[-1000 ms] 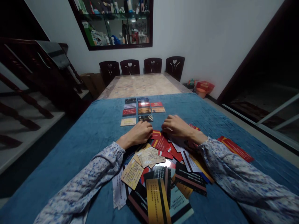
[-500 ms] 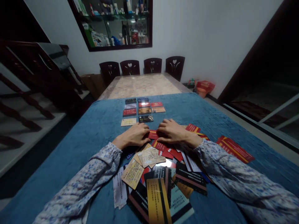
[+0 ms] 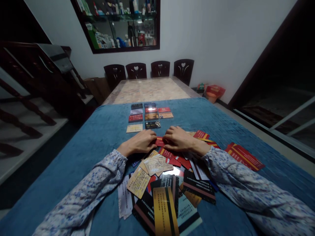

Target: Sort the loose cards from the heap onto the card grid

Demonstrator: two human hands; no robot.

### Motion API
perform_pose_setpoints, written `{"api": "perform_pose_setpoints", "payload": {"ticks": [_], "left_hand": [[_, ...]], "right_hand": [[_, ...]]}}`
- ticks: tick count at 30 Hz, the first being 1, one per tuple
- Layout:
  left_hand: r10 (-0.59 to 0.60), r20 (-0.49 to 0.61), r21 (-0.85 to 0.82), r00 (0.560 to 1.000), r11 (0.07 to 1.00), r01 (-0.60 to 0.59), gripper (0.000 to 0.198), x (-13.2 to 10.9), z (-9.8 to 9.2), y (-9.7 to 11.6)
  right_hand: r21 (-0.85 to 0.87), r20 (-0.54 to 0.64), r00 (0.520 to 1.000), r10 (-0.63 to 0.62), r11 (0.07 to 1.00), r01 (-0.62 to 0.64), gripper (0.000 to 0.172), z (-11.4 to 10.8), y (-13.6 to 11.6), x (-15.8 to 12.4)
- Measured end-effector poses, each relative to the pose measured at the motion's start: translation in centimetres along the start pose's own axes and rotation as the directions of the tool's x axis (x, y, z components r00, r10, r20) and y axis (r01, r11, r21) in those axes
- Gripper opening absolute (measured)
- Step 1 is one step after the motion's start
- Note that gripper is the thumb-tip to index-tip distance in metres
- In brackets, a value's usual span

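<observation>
Between my two hands is a red card [image 3: 159,141], gripped at its left end by my left hand [image 3: 142,141] and at its right end by my right hand [image 3: 177,140]. The fingers of both hands are curled, and their tips are partly hidden behind the knuckles. Under and in front of the hands spreads a loose pile of cards: a gold card [image 3: 165,209] with a dark stripe, a black card [image 3: 199,186], a cream card [image 3: 158,164], a pale green card [image 3: 188,213] and several red ones.
Beyond my hands, cards lie in short rows, including a black card [image 3: 153,125] and a cream card [image 3: 134,128]. Several red cards [image 3: 244,156] overlap at the right. A blue cloth [image 3: 93,144] covers the near part of the table; chairs [image 3: 160,69] stand at its far end.
Both hands keep hold of the red card in nearly the same place. The whole view has shifted slightly; the cards appear unmoved.
</observation>
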State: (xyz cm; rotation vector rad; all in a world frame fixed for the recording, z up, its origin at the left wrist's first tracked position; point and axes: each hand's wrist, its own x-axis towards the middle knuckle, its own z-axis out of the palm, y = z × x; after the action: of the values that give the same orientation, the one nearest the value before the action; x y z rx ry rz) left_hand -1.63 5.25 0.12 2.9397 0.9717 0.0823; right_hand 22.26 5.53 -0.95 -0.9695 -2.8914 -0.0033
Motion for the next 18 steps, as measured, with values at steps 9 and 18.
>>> {"api": "perform_pose_setpoints", "payload": {"ticks": [9, 18], "left_hand": [[0.025, -0.023, -0.07, 0.999, 0.997, -0.026, 0.016, -0.2, 0.1, -0.6], [-0.083, -0.106, -0.24, 0.991, 0.969, 0.056, 0.031, 0.0, 0.7, -2.0]], "right_hand": [[-0.072, -0.023, 0.995, -0.099, 0.993, 0.097, 0.03, 0.2, -0.1, 0.1], [0.016, 0.0, 0.996, 0.092, 0.996, -0.092, 0.037, 0.0, 0.9, 0.2]]}}
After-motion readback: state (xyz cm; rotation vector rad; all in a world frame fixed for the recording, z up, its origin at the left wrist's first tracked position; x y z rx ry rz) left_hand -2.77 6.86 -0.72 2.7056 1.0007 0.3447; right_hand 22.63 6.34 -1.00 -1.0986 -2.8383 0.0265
